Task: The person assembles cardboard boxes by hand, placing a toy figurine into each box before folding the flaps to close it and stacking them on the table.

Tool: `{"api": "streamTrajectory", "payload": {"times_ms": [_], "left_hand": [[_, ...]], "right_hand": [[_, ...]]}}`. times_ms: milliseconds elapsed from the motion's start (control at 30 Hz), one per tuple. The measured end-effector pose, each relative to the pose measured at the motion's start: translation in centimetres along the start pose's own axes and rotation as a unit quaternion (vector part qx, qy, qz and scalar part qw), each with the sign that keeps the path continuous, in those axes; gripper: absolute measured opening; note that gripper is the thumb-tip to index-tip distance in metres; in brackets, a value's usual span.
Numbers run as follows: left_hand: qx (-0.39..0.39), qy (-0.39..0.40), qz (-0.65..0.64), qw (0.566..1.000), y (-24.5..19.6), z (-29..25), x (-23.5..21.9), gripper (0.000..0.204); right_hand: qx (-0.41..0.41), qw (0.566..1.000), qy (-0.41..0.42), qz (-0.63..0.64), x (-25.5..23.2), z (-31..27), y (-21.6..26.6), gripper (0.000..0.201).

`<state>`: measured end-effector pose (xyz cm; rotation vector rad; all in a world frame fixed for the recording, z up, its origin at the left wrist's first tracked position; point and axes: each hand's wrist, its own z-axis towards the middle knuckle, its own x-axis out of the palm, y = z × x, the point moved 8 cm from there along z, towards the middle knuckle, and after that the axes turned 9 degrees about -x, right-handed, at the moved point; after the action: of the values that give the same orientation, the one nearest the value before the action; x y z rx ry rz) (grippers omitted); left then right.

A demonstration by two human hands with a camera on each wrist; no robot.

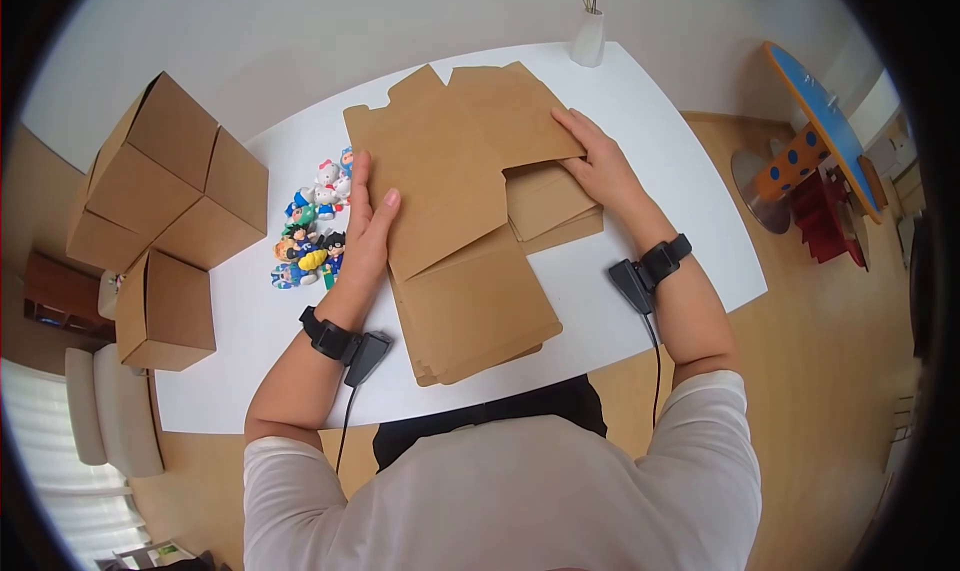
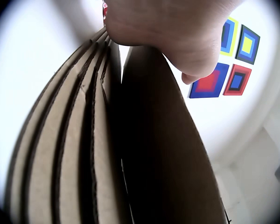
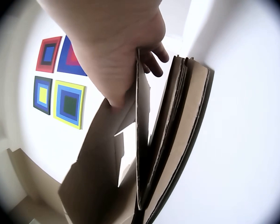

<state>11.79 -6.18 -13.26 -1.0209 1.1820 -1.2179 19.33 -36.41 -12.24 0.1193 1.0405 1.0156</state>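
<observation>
A stack of flat brown cardboard box blanks [image 1: 480, 321] lies on the white table [image 1: 640, 111]. The top cardboard sheet [image 1: 450, 161] is lifted off the stack. My left hand [image 1: 370, 221] grips its left edge, thumb on top. My right hand [image 1: 600, 166] pinches the flap on its right side. In the left wrist view the left hand [image 2: 177, 32] holds the raised sheet [image 2: 168, 154] apart from the stack's edges [image 2: 60, 154]. In the right wrist view the right hand [image 3: 112, 51] holds the sheet [image 3: 142, 140] away from the stack [image 3: 182, 140].
Small colourful toy figures [image 1: 315, 226] lie just left of the left hand. Several assembled cardboard boxes [image 1: 170, 191] stand at the table's left end. A white vase [image 1: 589, 36] stands at the far edge. Coloured square pictures [image 3: 56, 79] hang on the wall.
</observation>
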Motion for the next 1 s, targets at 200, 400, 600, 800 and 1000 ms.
{"api": "streamTrajectory", "payload": {"times_ms": [200, 400, 600, 800, 1000], "left_hand": [[0.077, 0.002, 0.144, 0.987, -3.6, -0.3, 0.3, 0.080], [0.220, 0.010, -0.020, 0.975, -13.8, -0.2, 0.4, 0.106], [0.204, -0.088, -0.227, 0.948, -15.4, 2.7, -5.9, 0.106], [0.114, -0.067, -0.285, 0.949, -11.6, 2.3, -8.5, 0.110], [0.063, -0.016, -0.244, 0.968, -8.1, 4.1, -8.6, 0.124]], "right_hand": [[-0.057, 0.992, -0.084, 0.079, -2.9, 2.0, 5.1, 0.060], [-0.090, 0.963, -0.120, 0.225, -5.2, 5.9, 12.2, 0.048], [-0.175, 0.949, -0.085, 0.249, -2.9, 9.6, 13.7, 0.047], [-0.117, 0.938, -0.032, 0.324, -1.3, 8.5, 17.4, 0.053], [-0.040, 0.932, -0.008, 0.360, 2.5, 8.5, 12.4, 0.053]]}}
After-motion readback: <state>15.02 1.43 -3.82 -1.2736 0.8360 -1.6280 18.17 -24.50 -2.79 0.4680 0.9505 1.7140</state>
